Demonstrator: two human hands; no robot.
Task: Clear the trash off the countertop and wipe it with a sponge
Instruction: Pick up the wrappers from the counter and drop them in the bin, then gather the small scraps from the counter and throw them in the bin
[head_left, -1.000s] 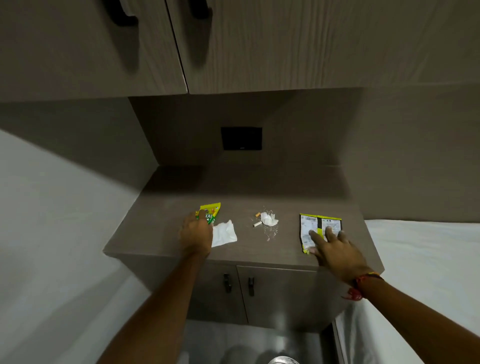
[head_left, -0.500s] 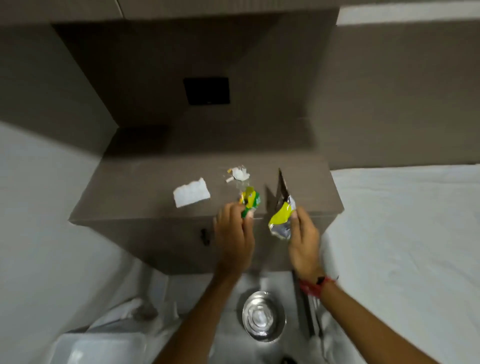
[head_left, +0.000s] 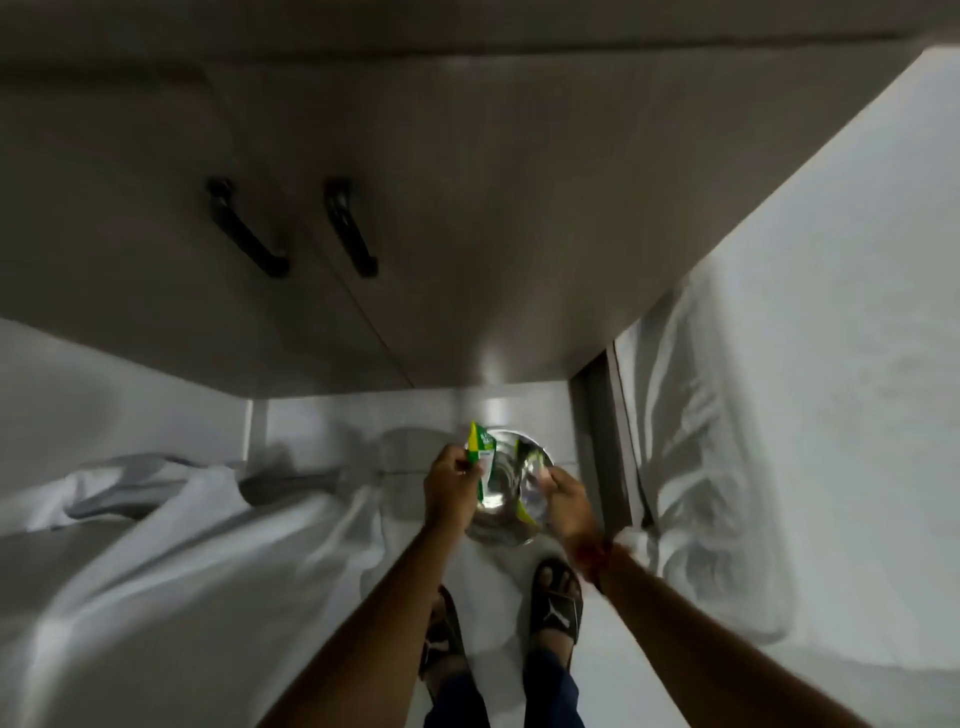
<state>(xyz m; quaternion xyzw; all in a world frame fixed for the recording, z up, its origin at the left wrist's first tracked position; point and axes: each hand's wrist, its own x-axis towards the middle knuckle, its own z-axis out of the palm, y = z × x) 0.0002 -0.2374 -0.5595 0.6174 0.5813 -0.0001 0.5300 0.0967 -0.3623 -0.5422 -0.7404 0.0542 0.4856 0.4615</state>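
The view points straight down at the floor in front of the cabinet. A round steel bin (head_left: 498, 530) stands on the floor below my hands. My left hand (head_left: 451, 486) grips a small yellow-green wrapper (head_left: 480, 449) over the bin's left rim. My right hand (head_left: 563, 499) holds a silver and yellow foil packet (head_left: 530, 486) over the bin's right side. The countertop is out of view.
Two cabinet doors with black handles (head_left: 247, 226) fill the upper part of the view. White sheets cover a bed on the right (head_left: 779, 415) and a low surface on the left (head_left: 156, 545). My sandalled feet (head_left: 556, 603) stand on the floor just behind the bin.
Both hands lifted the wrappers off the countertop and carried them down over the steel bin. The view dropped from the countertop to the floor.
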